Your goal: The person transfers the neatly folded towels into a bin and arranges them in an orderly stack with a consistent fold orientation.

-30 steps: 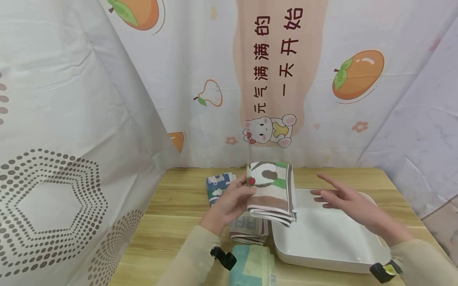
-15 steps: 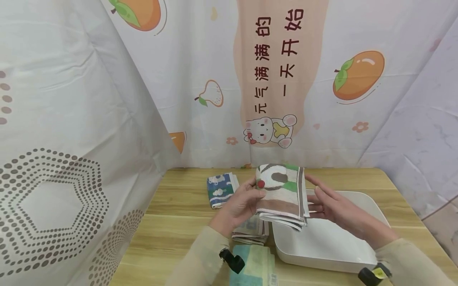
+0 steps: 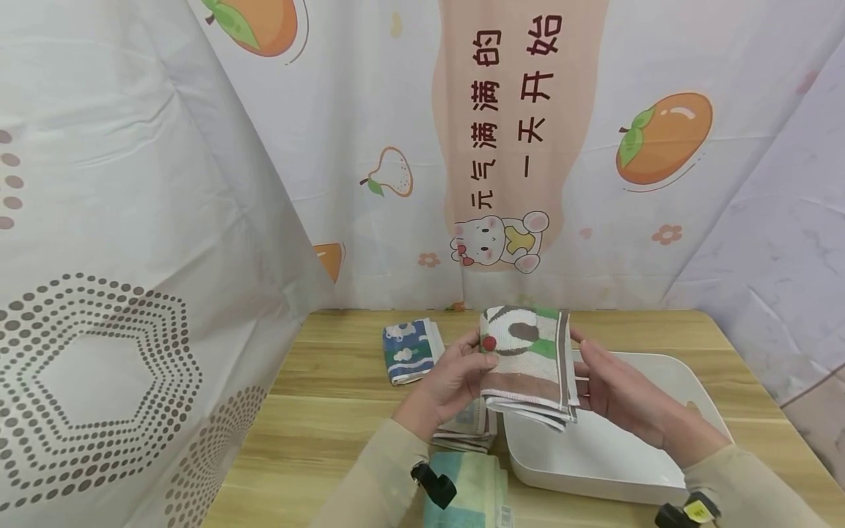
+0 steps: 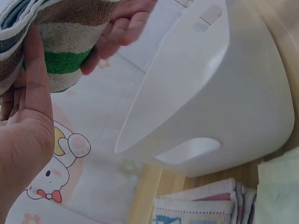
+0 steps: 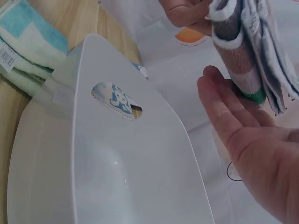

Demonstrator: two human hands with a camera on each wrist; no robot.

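Note:
A folded towel [image 3: 528,367], patterned in brown, white and green with a red dot, is held up over the left side of the white bin [image 3: 660,480]. My left hand [image 3: 452,381] grips its left edge, thumb on the front and fingers behind. At the right edge is my right hand [image 3: 627,400], its fingertips partly hidden behind the cloth. Seen from the right wrist, that hand's fingers [image 5: 224,109] are extended against the underside of the towel [image 5: 240,65]. Several folded layers show along its lower edge.
Left of the bin lie a blue folded towel [image 3: 405,352], a grey-brown folded towel [image 3: 472,425] partly covered by the left hand, and a teal and yellow folded towel [image 3: 465,491] nearest the front. The wooden table [image 3: 317,440] meets a printed curtain [image 3: 389,220] behind.
My left hand has carried the towel a little to the right. The right hand has come in from over the bin to touch the towel's right side.

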